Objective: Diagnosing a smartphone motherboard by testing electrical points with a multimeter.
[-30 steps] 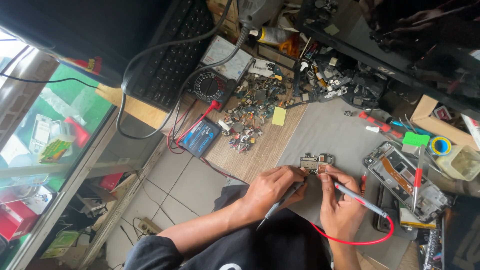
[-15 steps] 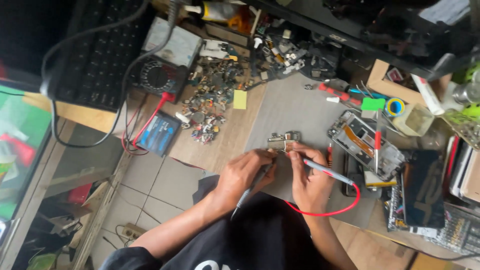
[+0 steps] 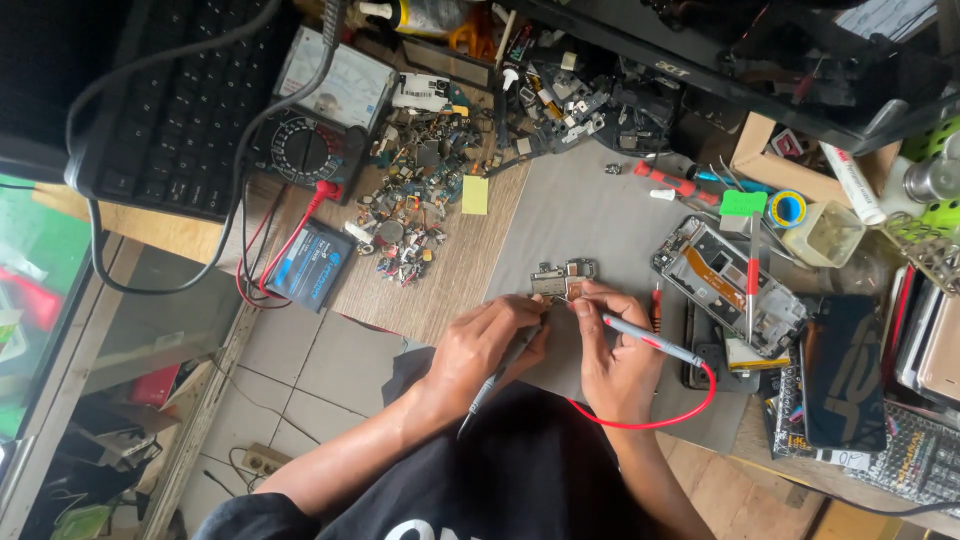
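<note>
A black keyboard [image 3: 150, 110] lies at the far left of the worktop [image 3: 455, 290], with an analogue multimeter [image 3: 320, 120] just beside it; red and black leads run from the meter past a dark blue battery [image 3: 310, 265]; next comes a heap of small phone parts [image 3: 410, 205] with a yellow sticky note [image 3: 475, 194] at its edge; a grey mat [image 3: 590, 215] follows, and on it sits a small phone circuit board [image 3: 563, 278]; the left hand [image 3: 490, 340] is closed around a grey probe [image 3: 495, 375] whose tip points at the board; the right hand [image 3: 615, 355] grips a second probe [image 3: 650, 340] with a red cable [image 3: 690, 410], its fingertips touching the board; further right lies an opened phone frame [image 3: 715, 280], then a dark phone [image 3: 842, 370] face down.
</note>
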